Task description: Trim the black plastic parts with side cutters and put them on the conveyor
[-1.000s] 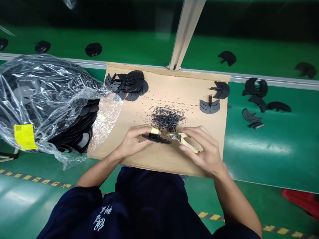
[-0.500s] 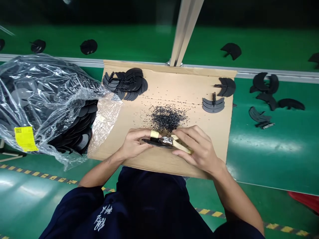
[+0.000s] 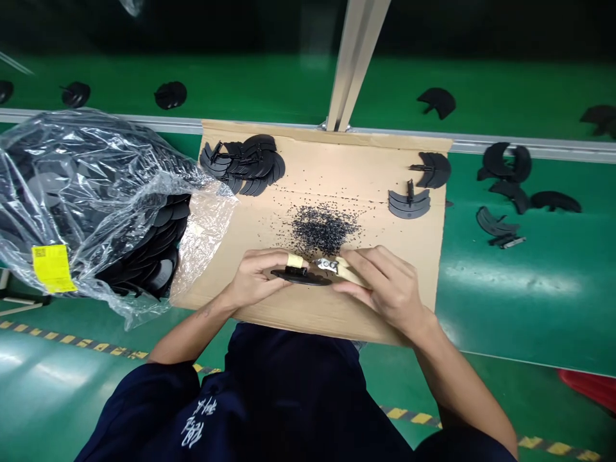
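At the left, your clear plastic bag [image 3: 96, 173] bulged with dark curved pieces [image 3: 158, 253], its mouth turned toward the cardboard sheet [image 3: 366, 170], perhaps to keep them within reach of your left side; a yellow label [image 3: 54, 268] stuck to its near side. In the sheet's far left corner lay an overlapping stack [image 3: 253, 163] of similar pieces, probably set there to leave the middle free. Nearer, your left hand [image 3: 255, 279] pinched the left end of a black part [image 3: 308, 279] between thumb and fingers, one finger wrapped in pale yellow tape [image 3: 294, 260]. That part was held above the near middle of the sheet, almost edge-on with its short stem toward the far side — a pose that seemed meant to offer the stem to the tool. Just beyond the hands, a heap of tiny black bits [image 3: 323, 228] covered the sheet, which likely served to catch them. From the right, your right hand [image 3: 387, 285] had its thumb and fingers closed around the pale handles of small cutters [image 3: 330, 264], tip pointed left at the stem — whether it touched, I could not tell. Two finned pieces [image 3: 409, 204] sat at the sheet's far right, apart from the stack, and farther right a loose group [image 3: 510, 170] lay on the green tabletop [image 3: 510, 314], perhaps kept separate on purpose.
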